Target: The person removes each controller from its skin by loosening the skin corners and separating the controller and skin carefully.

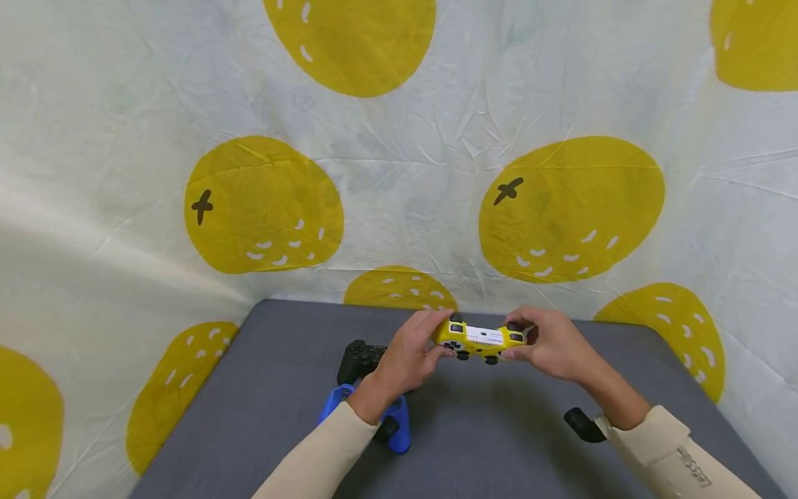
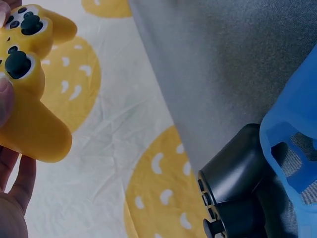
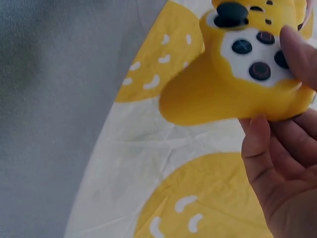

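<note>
A game controller (image 1: 486,338) in a yellow cover, with a white face and dark sticks, is held up over the table by both hands. My left hand (image 1: 405,353) grips its left end, thumb on the front and fingers behind. At the other end my right hand (image 1: 551,343) holds it the same way; in the right wrist view that thumb (image 3: 299,52) lies beside the round face buttons. Below my left forearm are a black controller (image 1: 357,360) and a blue, hollow controller cover (image 1: 402,416), both partly hidden. The left wrist view shows openings in this blue cover (image 2: 292,114).
The dark grey table (image 1: 262,430) reaches back to a hanging white cloth (image 1: 411,215) printed with big yellow fruit, which also runs along the left and right sides. A black wrist-worn device (image 1: 584,425) sticks out beside the right sleeve.
</note>
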A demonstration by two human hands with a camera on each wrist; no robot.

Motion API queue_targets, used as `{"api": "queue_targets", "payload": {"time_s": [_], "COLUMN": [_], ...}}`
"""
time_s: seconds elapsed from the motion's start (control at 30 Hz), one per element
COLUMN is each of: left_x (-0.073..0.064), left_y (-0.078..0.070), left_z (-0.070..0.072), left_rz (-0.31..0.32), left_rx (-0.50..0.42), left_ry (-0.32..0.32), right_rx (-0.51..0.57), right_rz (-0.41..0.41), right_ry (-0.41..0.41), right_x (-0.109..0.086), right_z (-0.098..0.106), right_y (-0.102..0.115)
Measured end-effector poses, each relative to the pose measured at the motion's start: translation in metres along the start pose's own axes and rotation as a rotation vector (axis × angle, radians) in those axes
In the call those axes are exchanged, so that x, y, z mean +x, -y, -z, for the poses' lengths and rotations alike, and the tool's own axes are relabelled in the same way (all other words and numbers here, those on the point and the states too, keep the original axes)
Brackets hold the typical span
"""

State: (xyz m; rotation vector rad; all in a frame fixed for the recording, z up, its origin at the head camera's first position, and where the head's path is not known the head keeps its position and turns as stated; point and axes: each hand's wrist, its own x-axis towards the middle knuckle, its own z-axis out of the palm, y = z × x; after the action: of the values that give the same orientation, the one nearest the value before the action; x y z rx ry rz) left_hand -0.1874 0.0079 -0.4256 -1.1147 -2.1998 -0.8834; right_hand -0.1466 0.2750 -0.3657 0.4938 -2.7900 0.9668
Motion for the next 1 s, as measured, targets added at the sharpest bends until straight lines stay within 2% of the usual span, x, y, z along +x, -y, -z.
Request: {"api": "queue_targets", "payload": {"time_s": [0.1,0.27,0.47,0.67,0.83,1.0], "left_x": [0.000,0.003,0.007,0.011,0.014,0.013], "left_y": [-0.001,-0.002,-0.010,-0.017,-0.025,-0.031], "left_z": [0.001,0.003,0.008,0.011,0.012,0.011], "left_rz": [0.005,-0.001,-0.024,-0.051,-0.060,-0.071], "left_rx": [0.018,0.046,0.121,0.230,0.341,0.427], "left_ry": [0.003,0.013,0.012,0.041,0.061,0.019], "right_rx": [-0.013,-0.086,-0.263,-0.343,-0.378,-0.432], "right_rz": [0.012,0.070,0.211,0.369,0.442,0.498], "right_ry": [-0.027,-0.141,-0.326,-0.479,-0.532,-0.556], "right_x": [-0.002,-0.008,-0.014,-0.019,-0.022,-0.023], "right_z": [-0.003,-0.012,-0.024,-0.033,-0.036,-0.038], "right_y": [0.001,0.003,0.005,0.002,0.001,-0.001]}}
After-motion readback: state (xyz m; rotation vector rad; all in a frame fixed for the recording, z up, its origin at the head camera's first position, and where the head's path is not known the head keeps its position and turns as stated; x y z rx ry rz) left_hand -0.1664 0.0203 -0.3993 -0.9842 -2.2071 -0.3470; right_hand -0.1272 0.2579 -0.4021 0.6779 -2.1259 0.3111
